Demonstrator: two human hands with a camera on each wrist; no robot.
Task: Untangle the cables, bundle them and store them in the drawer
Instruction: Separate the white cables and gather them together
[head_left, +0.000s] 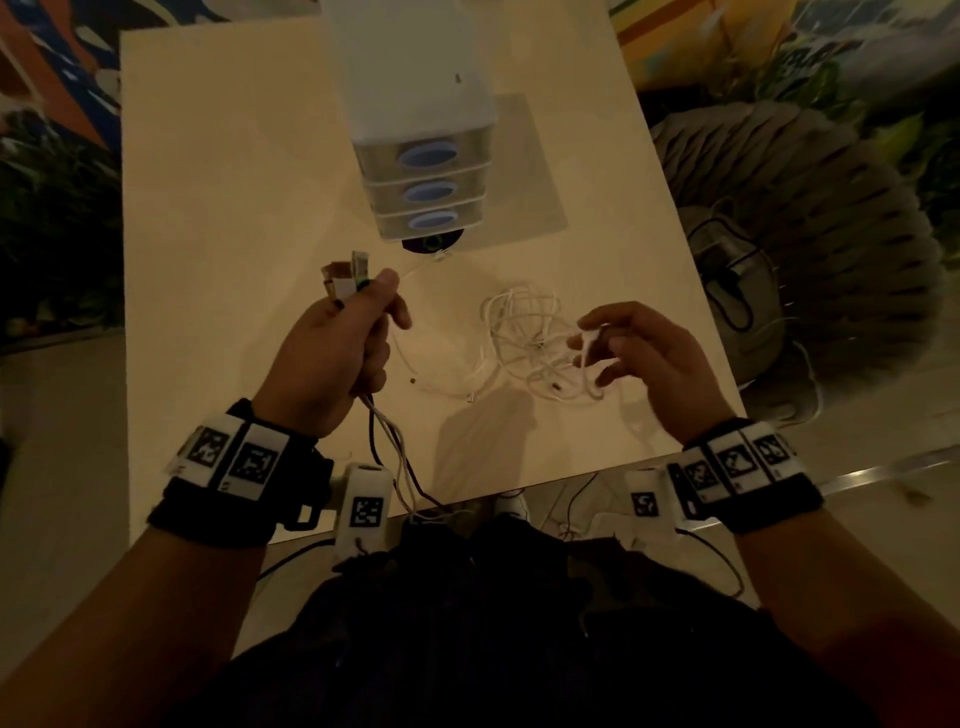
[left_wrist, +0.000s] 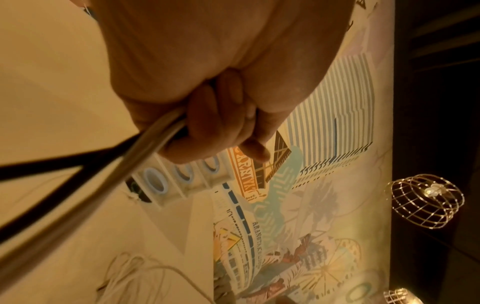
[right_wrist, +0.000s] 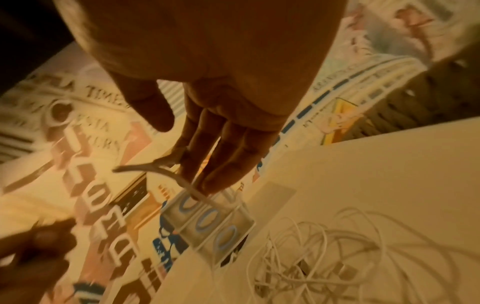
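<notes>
My left hand gripped a bundle of cables, plugs sticking up. My right hand pinched a white strand above the tangle on the table, before the closed drawers.

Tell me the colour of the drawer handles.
Blue: each drawer has an oval blue handle, clearest in the head view.

Table: drawer unit, cable tangle.
</notes>
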